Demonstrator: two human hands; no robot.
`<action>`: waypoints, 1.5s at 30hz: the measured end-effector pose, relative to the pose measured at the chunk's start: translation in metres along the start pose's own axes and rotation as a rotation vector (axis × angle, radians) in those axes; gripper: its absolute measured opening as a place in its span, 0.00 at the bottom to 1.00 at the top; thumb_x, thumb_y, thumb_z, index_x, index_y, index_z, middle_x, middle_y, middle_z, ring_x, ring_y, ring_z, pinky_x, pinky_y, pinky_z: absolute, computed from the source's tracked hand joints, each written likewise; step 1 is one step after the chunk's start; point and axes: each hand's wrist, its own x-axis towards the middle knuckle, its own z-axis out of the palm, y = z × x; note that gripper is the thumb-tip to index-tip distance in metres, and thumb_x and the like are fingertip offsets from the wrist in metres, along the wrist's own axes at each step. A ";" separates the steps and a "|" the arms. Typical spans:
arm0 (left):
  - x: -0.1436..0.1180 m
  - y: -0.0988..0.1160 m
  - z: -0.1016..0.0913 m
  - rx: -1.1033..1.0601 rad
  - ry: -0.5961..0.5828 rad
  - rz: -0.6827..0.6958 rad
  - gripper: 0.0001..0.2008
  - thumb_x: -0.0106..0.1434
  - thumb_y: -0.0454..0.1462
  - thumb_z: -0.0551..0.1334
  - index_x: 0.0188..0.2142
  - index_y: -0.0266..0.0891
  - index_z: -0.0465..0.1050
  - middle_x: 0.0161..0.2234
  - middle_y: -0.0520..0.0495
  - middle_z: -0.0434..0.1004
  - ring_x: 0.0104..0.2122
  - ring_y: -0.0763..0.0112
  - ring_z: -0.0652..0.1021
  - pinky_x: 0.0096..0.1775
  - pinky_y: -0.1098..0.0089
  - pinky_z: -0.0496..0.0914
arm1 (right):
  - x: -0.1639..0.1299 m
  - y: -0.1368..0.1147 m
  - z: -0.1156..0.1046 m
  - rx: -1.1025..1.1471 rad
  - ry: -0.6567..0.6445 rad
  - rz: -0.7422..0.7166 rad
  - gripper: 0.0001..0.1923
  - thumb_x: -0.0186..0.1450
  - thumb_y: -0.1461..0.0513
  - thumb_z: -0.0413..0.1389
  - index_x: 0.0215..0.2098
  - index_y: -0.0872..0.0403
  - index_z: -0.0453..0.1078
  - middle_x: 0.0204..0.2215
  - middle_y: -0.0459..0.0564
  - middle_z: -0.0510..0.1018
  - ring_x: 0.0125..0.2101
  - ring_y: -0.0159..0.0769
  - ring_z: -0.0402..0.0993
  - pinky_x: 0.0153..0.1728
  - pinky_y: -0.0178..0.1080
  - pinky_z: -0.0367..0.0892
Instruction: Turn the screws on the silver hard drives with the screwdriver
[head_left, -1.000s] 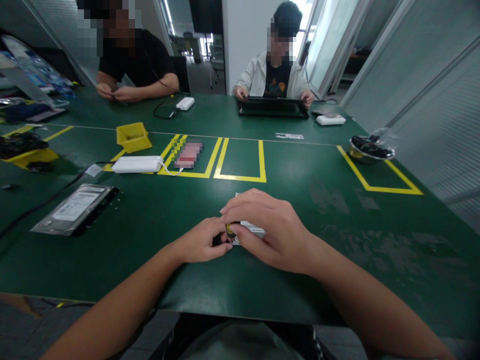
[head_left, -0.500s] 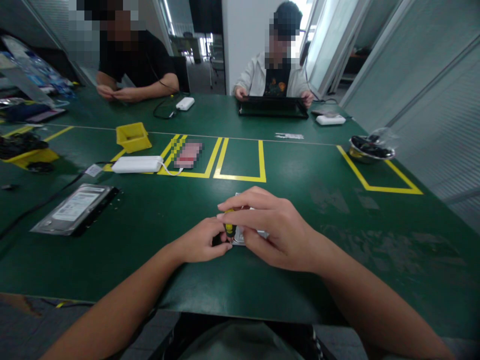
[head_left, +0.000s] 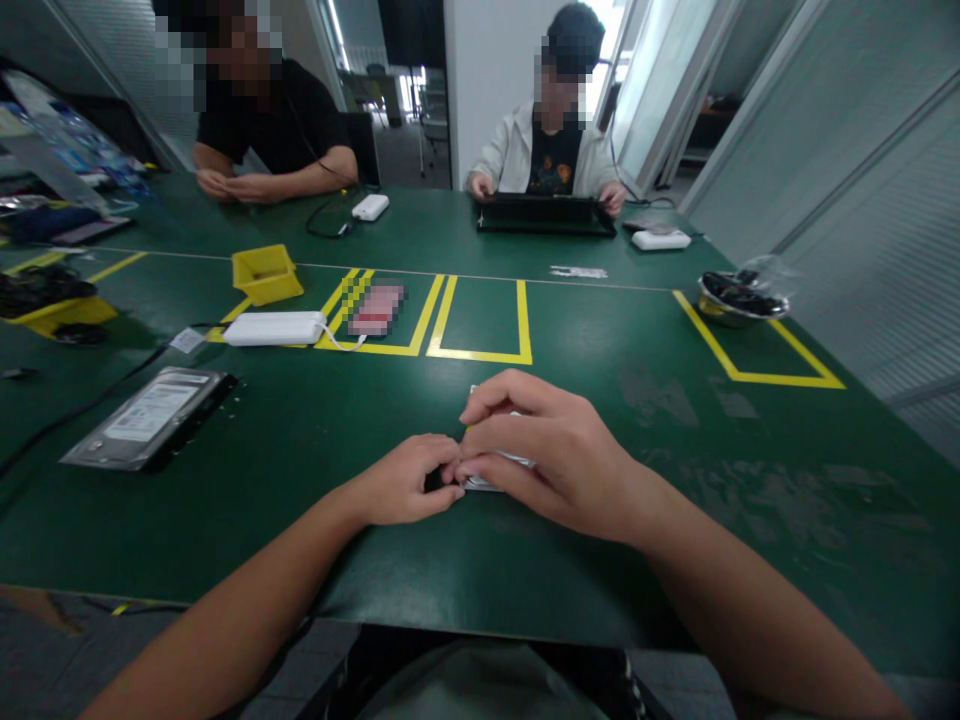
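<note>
Both forearms are brought in from the lower edge of the view and meet near the middle of the green table (head_left: 675, 420). The left hand (head_left: 405, 485) is laid low on the table with its knuckles up and its fingers curled inward toward the right. The right hand (head_left: 551, 455) is arched over a small silver device (head_left: 499, 468), with the wrist raised and the fingers bent down and to the left.

Most of the silver device is covered by the right hand; only a pale edge under the fingers and a corner behind them are seen, so its shape cannot be made out. A small dark part (head_left: 433, 481) is glimpsed between the left fingertips, too hidden to be identified.

The grip of the left hand is pressed together on that dark part, at the device's left end. The grip of the right hand is closed down on the device, with the fingertips met against those of the left hand. The device is kept on the table just in front of the person, near a yellow taped rectangle (head_left: 480, 325). A packaged hard drive (head_left: 146, 415) is lying well apart to the left.
</note>
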 end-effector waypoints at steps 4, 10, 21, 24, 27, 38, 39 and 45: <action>0.000 0.001 -0.001 0.051 0.004 0.014 0.06 0.62 0.39 0.60 0.35 0.39 0.72 0.32 0.49 0.75 0.35 0.66 0.75 0.42 0.65 0.70 | 0.002 0.001 0.001 -0.005 0.032 -0.032 0.08 0.71 0.66 0.51 0.40 0.56 0.73 0.40 0.53 0.76 0.43 0.35 0.72 0.45 0.39 0.70; 0.001 0.001 0.000 0.056 0.018 0.016 0.05 0.61 0.38 0.61 0.32 0.38 0.71 0.30 0.50 0.73 0.32 0.68 0.73 0.38 0.67 0.69 | 0.001 0.000 -0.002 -0.028 0.035 -0.049 0.09 0.70 0.67 0.51 0.43 0.57 0.73 0.42 0.53 0.79 0.44 0.35 0.74 0.49 0.41 0.70; 0.001 0.002 0.000 0.010 -0.002 0.011 0.03 0.60 0.35 0.61 0.32 0.38 0.68 0.29 0.51 0.72 0.31 0.70 0.72 0.37 0.69 0.66 | -0.003 0.002 -0.010 -0.041 -0.013 -0.056 0.14 0.69 0.69 0.50 0.49 0.57 0.72 0.47 0.55 0.80 0.49 0.38 0.74 0.52 0.44 0.69; 0.002 0.004 -0.002 -0.011 -0.014 0.004 0.02 0.59 0.34 0.61 0.33 0.38 0.69 0.30 0.52 0.71 0.31 0.71 0.72 0.37 0.70 0.66 | -0.002 0.004 -0.007 -0.079 0.015 -0.041 0.11 0.70 0.67 0.51 0.47 0.59 0.72 0.45 0.56 0.79 0.47 0.37 0.74 0.50 0.42 0.70; 0.003 0.004 -0.002 -0.011 -0.020 0.009 0.03 0.59 0.34 0.61 0.34 0.38 0.70 0.30 0.52 0.72 0.31 0.71 0.72 0.37 0.70 0.66 | -0.001 0.004 -0.004 -0.090 0.003 -0.010 0.10 0.71 0.65 0.51 0.46 0.59 0.72 0.42 0.56 0.78 0.45 0.37 0.73 0.47 0.40 0.70; 0.000 0.001 0.000 0.083 0.025 0.021 0.06 0.62 0.39 0.60 0.34 0.38 0.70 0.32 0.48 0.74 0.34 0.66 0.74 0.39 0.66 0.68 | -0.001 0.002 0.001 -0.104 -0.001 0.040 0.08 0.70 0.63 0.54 0.44 0.57 0.72 0.41 0.53 0.71 0.42 0.36 0.69 0.43 0.38 0.68; 0.000 0.001 0.000 0.087 0.023 0.021 0.06 0.62 0.39 0.60 0.34 0.38 0.70 0.32 0.48 0.74 0.34 0.65 0.74 0.38 0.66 0.68 | -0.001 0.002 0.002 -0.103 0.009 0.042 0.08 0.70 0.62 0.54 0.43 0.57 0.72 0.40 0.53 0.71 0.41 0.35 0.68 0.42 0.38 0.67; 0.000 0.001 0.001 0.066 0.040 0.015 0.07 0.61 0.40 0.59 0.31 0.38 0.70 0.30 0.49 0.74 0.33 0.66 0.74 0.39 0.65 0.69 | 0.002 -0.001 0.002 -0.012 -0.017 -0.015 0.09 0.70 0.67 0.50 0.42 0.59 0.72 0.40 0.54 0.74 0.43 0.35 0.69 0.45 0.37 0.68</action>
